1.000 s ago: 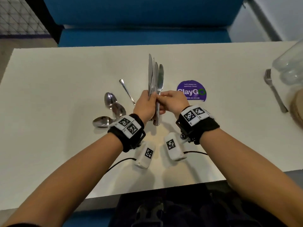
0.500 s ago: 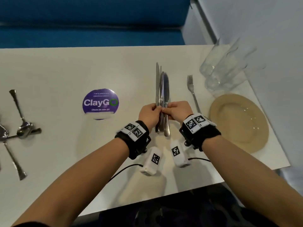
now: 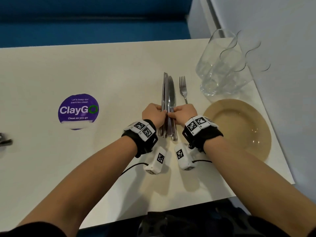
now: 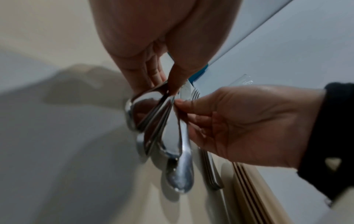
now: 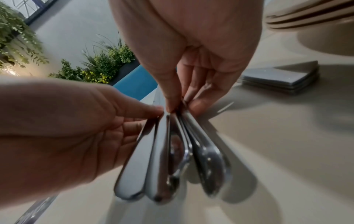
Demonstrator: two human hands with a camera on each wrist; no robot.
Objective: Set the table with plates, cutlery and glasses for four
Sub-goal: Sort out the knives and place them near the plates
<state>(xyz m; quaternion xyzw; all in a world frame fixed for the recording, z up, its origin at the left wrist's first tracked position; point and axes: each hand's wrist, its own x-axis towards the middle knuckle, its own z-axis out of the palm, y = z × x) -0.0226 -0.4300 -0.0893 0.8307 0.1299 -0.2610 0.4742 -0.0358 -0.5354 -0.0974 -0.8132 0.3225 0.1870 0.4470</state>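
Observation:
A bundle of several steel knives (image 3: 168, 100) stands blades-away over the table, just left of a fork (image 3: 183, 88) lying on the top. My left hand (image 3: 163, 112) pinches the handles from the left, and my right hand (image 3: 171, 114) pinches them from the right. In the left wrist view the knife handles (image 4: 172, 128) fan out below my left hand (image 4: 166, 86), with the right hand's fingertips (image 4: 180, 103) on the nearest one. The right wrist view shows my right hand (image 5: 180, 106) closed on the rightmost of the knives (image 5: 168, 159).
A stack of tan plates (image 3: 239, 127) sits right of the fork, with several clear glasses (image 3: 222, 65) behind it near the wall. A purple ClayGo sticker (image 3: 78, 110) marks the table (image 3: 42, 168). Spoon handles (image 3: 5, 141) show at the far left. Grey napkins (image 5: 281, 78) lie near the plates.
Both hands have carried the knife bundle to the right, away from the spoons, to beside the fork and plates. The grip on the handles has stayed.

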